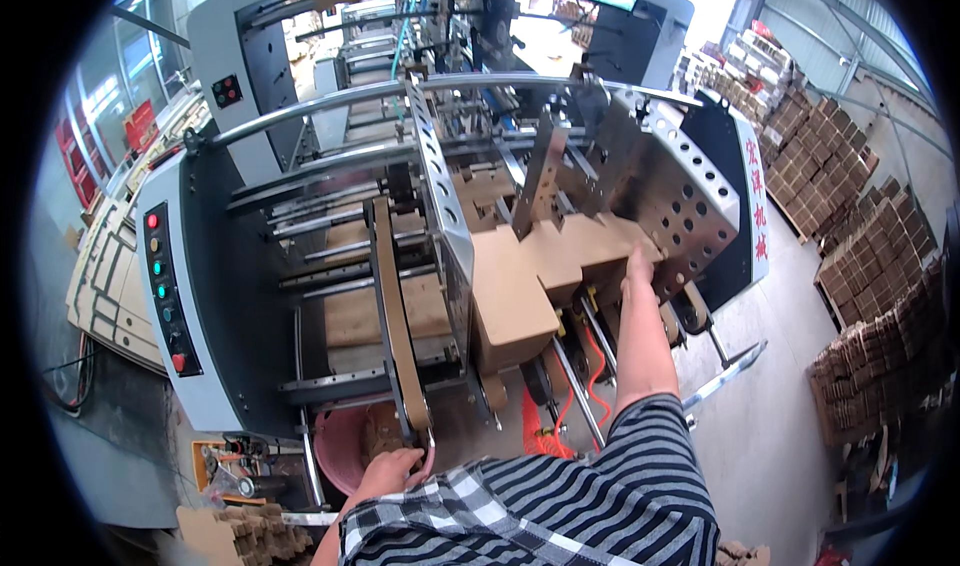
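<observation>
Brown cardboard blanks (515, 291) stand packed together in the delivery end of a machine, between two perforated metal plates. My right hand (639, 265) reaches forward to the right end of the blanks, beside the right perforated plate (685, 191). Its fingers look stretched out against the cardboard edge, though their tips are partly hidden. Low on the left, my left hand (396, 469) is by the lower end of a tan belt (398, 336), over the rim of a pink tub (335, 456). Its fingers are loosely bent and apart, with nothing seen in them.
A control panel with coloured buttons (165, 291) is on the machine's left side. Orange coiled air hoses (545, 436) hang below the blanks. Stacked cardboard bundles (820, 156) line the right side. More cardboard pieces (245, 536) lie at the lower left.
</observation>
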{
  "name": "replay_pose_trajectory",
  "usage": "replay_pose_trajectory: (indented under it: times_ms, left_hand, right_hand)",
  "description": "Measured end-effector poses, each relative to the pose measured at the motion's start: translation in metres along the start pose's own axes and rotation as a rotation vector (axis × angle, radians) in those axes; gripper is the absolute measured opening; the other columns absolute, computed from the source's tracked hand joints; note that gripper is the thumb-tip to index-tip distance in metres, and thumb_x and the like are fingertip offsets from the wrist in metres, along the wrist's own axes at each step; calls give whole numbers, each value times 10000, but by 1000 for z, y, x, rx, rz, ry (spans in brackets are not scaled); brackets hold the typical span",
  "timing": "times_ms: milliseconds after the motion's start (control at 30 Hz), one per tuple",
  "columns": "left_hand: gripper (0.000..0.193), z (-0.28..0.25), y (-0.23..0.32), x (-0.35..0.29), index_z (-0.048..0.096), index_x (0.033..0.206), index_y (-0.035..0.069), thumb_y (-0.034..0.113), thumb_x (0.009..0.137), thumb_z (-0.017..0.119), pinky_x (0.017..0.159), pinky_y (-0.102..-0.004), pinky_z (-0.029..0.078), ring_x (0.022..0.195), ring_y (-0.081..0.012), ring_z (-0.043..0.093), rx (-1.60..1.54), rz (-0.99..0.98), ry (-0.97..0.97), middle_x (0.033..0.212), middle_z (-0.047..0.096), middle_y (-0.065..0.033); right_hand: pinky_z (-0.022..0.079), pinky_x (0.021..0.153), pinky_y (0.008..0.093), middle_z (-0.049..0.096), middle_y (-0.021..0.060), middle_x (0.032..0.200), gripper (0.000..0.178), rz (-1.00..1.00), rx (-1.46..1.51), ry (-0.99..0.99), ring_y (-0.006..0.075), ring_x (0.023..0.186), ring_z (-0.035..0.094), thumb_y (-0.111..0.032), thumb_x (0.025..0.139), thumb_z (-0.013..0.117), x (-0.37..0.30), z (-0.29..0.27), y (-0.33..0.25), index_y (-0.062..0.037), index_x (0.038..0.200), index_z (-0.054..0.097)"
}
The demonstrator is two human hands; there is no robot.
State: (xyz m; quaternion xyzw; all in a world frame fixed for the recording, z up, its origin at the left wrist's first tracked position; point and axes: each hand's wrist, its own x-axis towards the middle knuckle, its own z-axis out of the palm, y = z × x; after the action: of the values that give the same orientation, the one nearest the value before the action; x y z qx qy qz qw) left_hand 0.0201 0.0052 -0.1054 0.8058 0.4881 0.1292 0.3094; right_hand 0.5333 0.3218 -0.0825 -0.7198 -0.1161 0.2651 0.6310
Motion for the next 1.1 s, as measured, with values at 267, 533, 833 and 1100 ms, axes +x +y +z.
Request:
replay_pose_trajectory:
  times_ms: [267,533,833,1100]
  left_hand:
    - [421,-3,3,-1,593,1129,51,271,780,674,729,-422,506,816,-337,637,7,-21,-4,937,647,-161]
    - [396,2,2,-3,592,1115,72,282,787,663,712,-429,506,812,-341,633,-15,10,55,929,646,-157]
    - [387,2,1,-9,589,1109,73,307,805,644,717,-429,503,832,-333,630,-3,-8,46,933,643,-152]
    - [355,3,4,-7,584,1080,77,313,819,624,724,-440,502,838,-351,625,9,18,47,935,640,-163]
  right_hand:
    - [344,994,454,433,178,1368,823,56,90,-116,285,1228,431,-523,808,632,5,-3,10,85,1317,412]
    - [474,822,364,616,161,1124,509,-42,351,-67,234,961,592,-309,847,643,-34,-7,14,125,1106,581]
    - [382,1020,346,488,255,1308,605,-401,-72,-442,281,1209,498,-180,845,671,-194,-29,-5,112,1308,414]
    - [433,963,360,566,244,1213,604,-580,-213,-514,288,1118,570,-277,822,696,-222,-64,5,73,1265,480]
